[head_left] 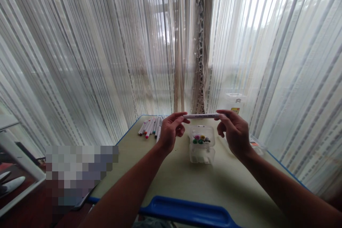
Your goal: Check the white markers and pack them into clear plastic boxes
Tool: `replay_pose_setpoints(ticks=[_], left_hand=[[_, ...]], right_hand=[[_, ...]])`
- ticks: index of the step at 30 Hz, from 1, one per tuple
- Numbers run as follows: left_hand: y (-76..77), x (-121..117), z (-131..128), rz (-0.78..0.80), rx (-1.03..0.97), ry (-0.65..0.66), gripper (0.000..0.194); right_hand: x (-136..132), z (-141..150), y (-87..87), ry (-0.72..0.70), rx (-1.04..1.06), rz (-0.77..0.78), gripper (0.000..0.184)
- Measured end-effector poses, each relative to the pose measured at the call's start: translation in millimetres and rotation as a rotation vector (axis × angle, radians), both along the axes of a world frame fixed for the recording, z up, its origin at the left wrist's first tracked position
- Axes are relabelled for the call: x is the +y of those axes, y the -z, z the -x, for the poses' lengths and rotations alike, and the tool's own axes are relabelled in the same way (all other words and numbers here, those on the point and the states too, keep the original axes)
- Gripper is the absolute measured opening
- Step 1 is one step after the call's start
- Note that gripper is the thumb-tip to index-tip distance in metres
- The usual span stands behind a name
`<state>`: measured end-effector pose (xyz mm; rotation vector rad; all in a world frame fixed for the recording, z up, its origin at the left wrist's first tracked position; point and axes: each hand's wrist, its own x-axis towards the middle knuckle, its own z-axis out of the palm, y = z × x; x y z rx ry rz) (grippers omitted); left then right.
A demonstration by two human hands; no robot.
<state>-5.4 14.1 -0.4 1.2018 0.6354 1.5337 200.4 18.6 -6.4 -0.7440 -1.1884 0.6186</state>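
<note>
A white marker [201,116] with dark lettering along its barrel is held level in the air. My left hand [172,130] pinches one end of it, and my right hand [235,130] grips the other end. Fingers cover both tips, so the colour of the marker is hidden. Below it, a small clear plastic box [201,155] stands with its lid open on the table. Inside lie several small round pieces [200,139] in green, pink, yellow and grey. To the left of my left hand, several white markers [151,127] with coloured ends lie in a pile.
The pale table [171,174] has blue edges and a blue tray-like ledge [189,210] at the front. A clear container [235,103] stands behind my right hand, with another clear case [258,146] beside it. Sheer striped curtains [88,50] hang behind the table.
</note>
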Motion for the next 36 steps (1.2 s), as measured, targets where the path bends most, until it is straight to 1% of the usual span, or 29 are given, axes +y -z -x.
replay_pose_setpoints(ticks=[10, 16, 27, 36], left_hand=[[-0.6, 0, 0, -0.021, 0.003, -0.020, 0.032], [-2.2, 0, 0, -0.018, -0.004, -0.034, 0.029], [-1.5, 1, 1, -0.031, 0.050, -0.104, 0.023], [2.0, 3, 0, -0.028, 0.115, -0.083, 0.027]], right_hand=[[0, 1, -0.5, -0.012, 0.009, -0.010, 0.025], [-2, 2, -1.4, -0.019, -0.014, -0.026, 0.026], [-7, 6, -3.9, -0.052, -0.058, -0.030, 0.030], [-10, 8, 0.4, -0.094, -0.115, -0.057, 0.025]])
